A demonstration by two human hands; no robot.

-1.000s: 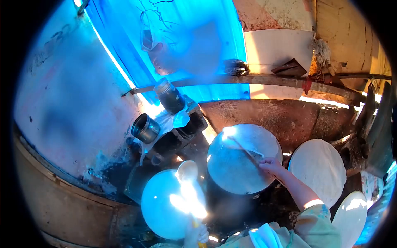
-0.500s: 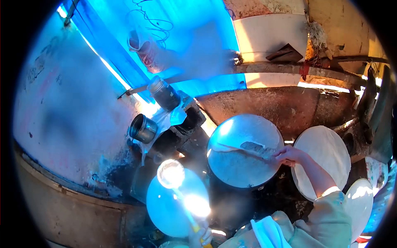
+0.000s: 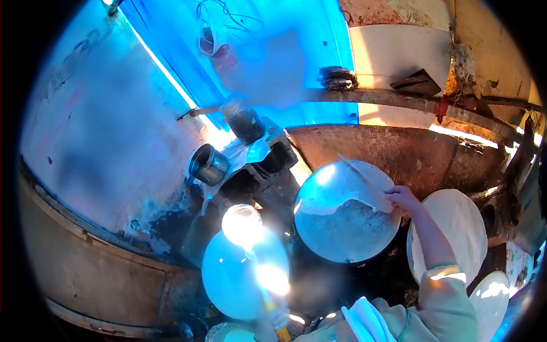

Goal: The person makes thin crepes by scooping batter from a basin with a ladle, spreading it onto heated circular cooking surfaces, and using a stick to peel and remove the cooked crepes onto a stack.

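My right hand (image 3: 402, 199) is closed on a thin stick (image 3: 364, 178) at the right edge of the middle round pan (image 3: 348, 239). A thin pale sheet (image 3: 327, 196) covers the far part of that pan, and the grey surface nearer me is bare. At the bottom, my left hand (image 3: 273, 324) is wrapped round the yellow handle of a ladle (image 3: 242, 224). The ladle's round head is over the far edge of a bowl of pale liquid (image 3: 228, 279), with strong glare on both.
Right of the pan lies another round pale disc (image 3: 450, 228), with a third (image 3: 491, 305) near my sleeve. Two metal pots (image 3: 209, 165) (image 3: 245, 121) stand on a ledge at the back left. A metal sheet (image 3: 370, 148) stands behind the pans.
The stick now points up and away over the pan, and the sheet's near edge has moved back, baring more surface. The ladle head has risen from over the liquid to the bowl's far edge.
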